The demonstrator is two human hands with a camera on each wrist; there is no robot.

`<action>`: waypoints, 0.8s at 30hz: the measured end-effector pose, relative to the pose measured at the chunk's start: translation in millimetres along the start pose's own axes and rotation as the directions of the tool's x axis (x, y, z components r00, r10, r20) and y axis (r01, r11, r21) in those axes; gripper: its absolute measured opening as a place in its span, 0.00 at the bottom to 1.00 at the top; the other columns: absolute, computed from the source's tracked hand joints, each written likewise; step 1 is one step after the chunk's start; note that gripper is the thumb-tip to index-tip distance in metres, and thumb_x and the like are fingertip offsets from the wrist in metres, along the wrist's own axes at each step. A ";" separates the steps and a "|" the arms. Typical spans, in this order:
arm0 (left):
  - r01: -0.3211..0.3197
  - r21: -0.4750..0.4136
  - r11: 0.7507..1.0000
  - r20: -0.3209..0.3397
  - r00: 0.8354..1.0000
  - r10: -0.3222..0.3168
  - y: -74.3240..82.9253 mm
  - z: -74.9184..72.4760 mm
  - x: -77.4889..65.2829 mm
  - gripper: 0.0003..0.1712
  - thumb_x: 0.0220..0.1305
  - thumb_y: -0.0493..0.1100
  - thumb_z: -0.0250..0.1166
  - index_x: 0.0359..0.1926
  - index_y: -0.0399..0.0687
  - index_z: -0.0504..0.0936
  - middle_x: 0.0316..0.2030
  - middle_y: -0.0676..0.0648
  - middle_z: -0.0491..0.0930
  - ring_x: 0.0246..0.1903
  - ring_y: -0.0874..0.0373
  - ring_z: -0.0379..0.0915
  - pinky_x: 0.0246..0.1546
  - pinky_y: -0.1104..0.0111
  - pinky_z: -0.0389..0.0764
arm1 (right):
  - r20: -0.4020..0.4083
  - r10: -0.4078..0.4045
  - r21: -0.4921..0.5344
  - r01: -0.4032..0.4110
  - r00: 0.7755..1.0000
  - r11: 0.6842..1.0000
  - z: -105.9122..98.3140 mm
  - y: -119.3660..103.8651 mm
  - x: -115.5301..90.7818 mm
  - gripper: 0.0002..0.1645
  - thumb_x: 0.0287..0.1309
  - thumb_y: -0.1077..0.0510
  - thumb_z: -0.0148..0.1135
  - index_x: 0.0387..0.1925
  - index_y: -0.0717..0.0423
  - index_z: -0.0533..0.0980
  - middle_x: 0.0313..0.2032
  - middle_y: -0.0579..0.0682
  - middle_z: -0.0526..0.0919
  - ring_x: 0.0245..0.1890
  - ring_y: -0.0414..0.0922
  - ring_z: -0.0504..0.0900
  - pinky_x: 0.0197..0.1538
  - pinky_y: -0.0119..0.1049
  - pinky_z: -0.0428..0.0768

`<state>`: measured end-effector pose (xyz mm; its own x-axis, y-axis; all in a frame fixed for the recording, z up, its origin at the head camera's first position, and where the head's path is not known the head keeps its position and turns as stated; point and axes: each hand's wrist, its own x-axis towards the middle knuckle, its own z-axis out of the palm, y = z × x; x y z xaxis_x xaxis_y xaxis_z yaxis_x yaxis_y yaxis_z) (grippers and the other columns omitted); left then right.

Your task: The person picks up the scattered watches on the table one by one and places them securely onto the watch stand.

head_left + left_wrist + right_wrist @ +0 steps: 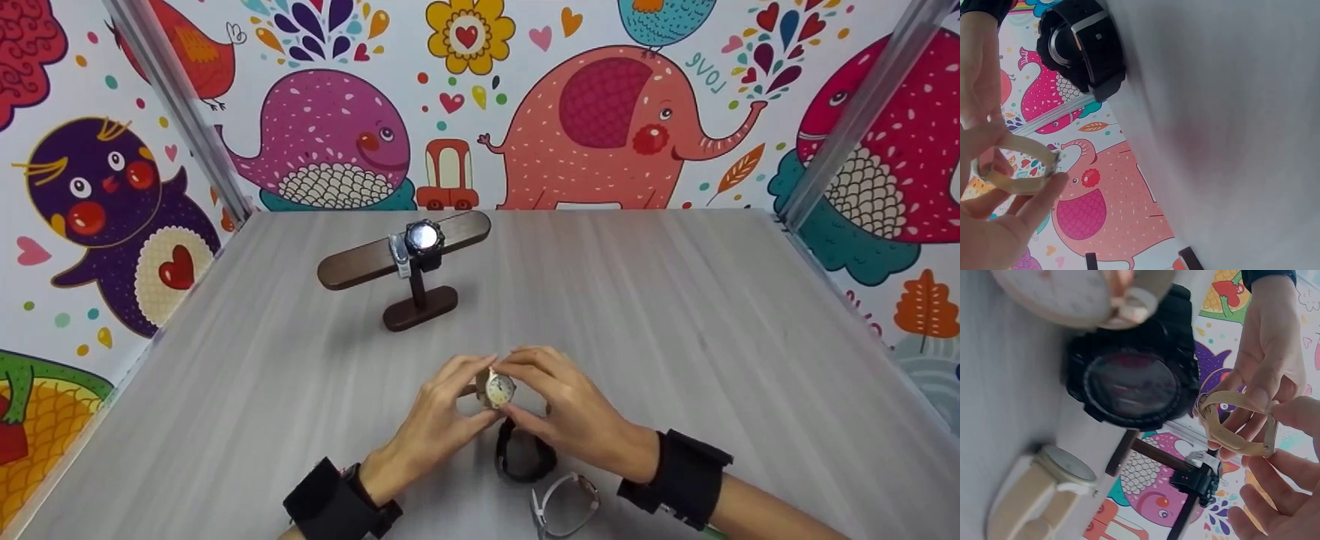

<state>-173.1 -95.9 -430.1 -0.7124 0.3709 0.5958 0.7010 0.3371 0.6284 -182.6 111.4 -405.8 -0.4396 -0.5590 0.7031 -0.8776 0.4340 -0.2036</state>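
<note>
Low over the near middle of the table, both hands hold a small round-faced wristwatch (500,390) with a pale beige strap. Its strap is buckled into a loop (1233,439). My left hand (435,416) grips the strap between thumb and fingers. Thumb and fingertips of my right hand (566,397) pinch the case side. Just below the hands, a black sports watch (525,457) stands on the table. Closer to me is a watch with a white strap (564,506). Another beige-strapped watch (1044,495) sits on the table in the right wrist view.
Farther back and left stands a dark wooden watch stand (345,271) with a tilted bar. Around the bar are a silver-grey watch (400,256) and a black watch (424,238). Printed walls with cartoon animals border the grey table (637,300).
</note>
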 end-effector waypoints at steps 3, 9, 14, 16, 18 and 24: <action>-0.030 -0.031 0.999 -0.030 0.999 0.029 -1.3 0.9 0.0 0.35 0.52 0.30 0.75 0.62 0.29 0.74 0.51 0.38 0.79 0.48 0.48 0.83 0.49 0.68 0.87 | -0.013 -0.019 0.003 0.019 1.000 1.000 -1.8 -1.0 2.1 0.32 0.46 0.60 0.79 0.56 0.59 0.80 0.51 0.53 0.83 0.54 0.49 0.80 0.52 0.47 0.84; -0.038 -0.065 0.997 -0.075 0.997 0.033 -3.5 1.0 0.4 0.35 0.53 0.30 0.75 0.62 0.31 0.75 0.53 0.38 0.79 0.52 0.45 0.82 0.51 0.68 0.86 | -0.011 -0.037 0.010 0.038 0.999 0.999 -2.8 -1.2 5.7 0.35 0.47 0.61 0.79 0.59 0.59 0.78 0.53 0.53 0.82 0.55 0.49 0.80 0.51 0.45 0.83; -0.036 -0.027 0.999 -0.130 0.991 0.032 -6.8 -2.9 1.1 0.36 0.50 0.26 0.75 0.63 0.34 0.75 0.54 0.40 0.78 0.53 0.46 0.81 0.51 0.67 0.86 | 0.017 -0.067 -0.007 0.067 0.998 0.998 -3.6 -0.6 13.5 0.36 0.51 0.60 0.77 0.62 0.60 0.75 0.55 0.55 0.81 0.57 0.51 0.79 0.53 0.46 0.84; -0.031 -0.023 0.999 -0.151 0.988 0.027 -9.3 -5.8 2.0 0.36 0.49 0.25 0.75 0.62 0.34 0.76 0.54 0.40 0.78 0.53 0.46 0.81 0.52 0.67 0.86 | 0.037 -0.076 -0.016 0.077 0.996 0.997 -4.6 0.5 19.8 0.35 0.53 0.59 0.76 0.63 0.61 0.74 0.56 0.55 0.80 0.59 0.51 0.78 0.56 0.47 0.84; -0.025 -0.022 0.999 -0.167 0.986 0.021 -12.0 -9.5 3.3 0.35 0.50 0.26 0.75 0.61 0.34 0.76 0.54 0.39 0.78 0.52 0.46 0.81 0.51 0.66 0.86 | 0.050 -0.085 -0.017 0.085 0.995 0.996 -5.7 3.2 28.5 0.34 0.54 0.59 0.75 0.62 0.62 0.74 0.57 0.56 0.80 0.60 0.52 0.78 0.59 0.47 0.83; -0.014 -0.004 1.000 -0.202 0.979 0.013 -23.1 -26.5 6.1 0.34 0.48 0.27 0.76 0.59 0.31 0.77 0.53 0.38 0.79 0.50 0.50 0.81 0.51 0.65 0.86 | 0.095 -0.080 -0.019 0.082 0.992 0.996 -4.5 24.1 63.1 0.34 0.57 0.58 0.72 0.63 0.65 0.71 0.60 0.60 0.77 0.62 0.53 0.77 0.65 0.43 0.80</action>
<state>-194.5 -124.4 -427.7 -0.6948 0.1925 0.6929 0.7111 0.3278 0.6220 -230.7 89.7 -363.3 -0.3840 -0.6568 0.6490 -0.9070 0.3999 -0.1319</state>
